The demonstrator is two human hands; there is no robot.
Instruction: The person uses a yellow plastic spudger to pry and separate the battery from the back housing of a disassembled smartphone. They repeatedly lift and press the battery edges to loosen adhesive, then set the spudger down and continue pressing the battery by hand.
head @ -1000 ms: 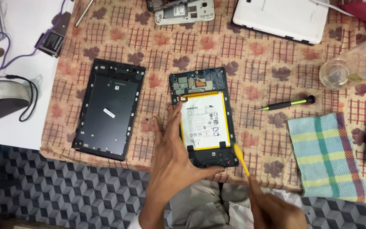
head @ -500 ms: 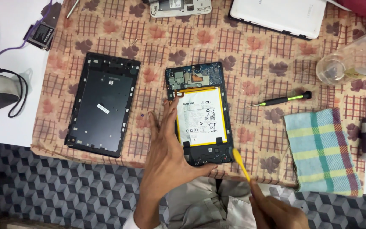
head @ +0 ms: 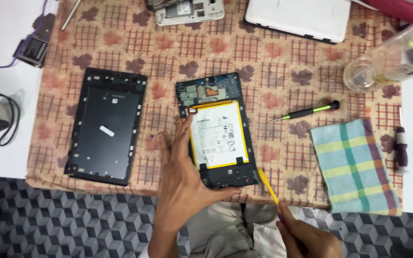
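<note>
- My left hand (head: 183, 184) lies flat and spread along the left edge of the opened tablet (head: 218, 131), which sits mid-cloth with its white battery (head: 218, 134) exposed.
- My right hand (head: 307, 236) is closed on a yellow pry tool (head: 268, 185), its tip just beside the tablet's lower right corner.
- Judgement: keep the blade shallow and clear of the battery; press the frame down firmly.
- The patterned cloth (head: 135, 57) covers a white table; the back cover (head: 105, 125), screwdriver (head: 307, 112) and checked towel (head: 357, 167) lie apart.
</note>
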